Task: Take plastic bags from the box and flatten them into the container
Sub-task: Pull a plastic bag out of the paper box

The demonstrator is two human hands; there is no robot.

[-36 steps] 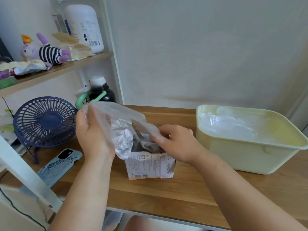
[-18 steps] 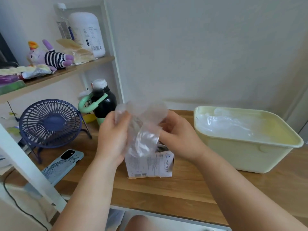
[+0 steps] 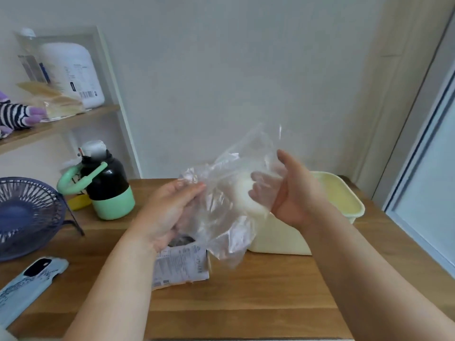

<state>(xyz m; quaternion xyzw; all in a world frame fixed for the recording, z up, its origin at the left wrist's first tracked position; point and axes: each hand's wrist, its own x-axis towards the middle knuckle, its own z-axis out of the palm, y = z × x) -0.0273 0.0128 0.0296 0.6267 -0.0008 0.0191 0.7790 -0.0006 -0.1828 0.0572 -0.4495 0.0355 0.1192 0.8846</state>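
Bag (image 3: 229, 210) I'm holding: thin clear plastic film, crinkly, glossy w/ glare. Box (image 3: 181, 265): printed paper/card, matt. Container (image 3: 280, 239): smooth pale plastic, semi-matt. Table (image 3: 246, 303): wood, visible grain, satin finish. Bottle (image 3: 108, 190): smooth, plastic-looking, slight sheen.

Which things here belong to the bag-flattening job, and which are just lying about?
In the job: plastic bag, box, container, left hand, right hand.
Lying about: fan, phone, bottle, jug, plush toy.
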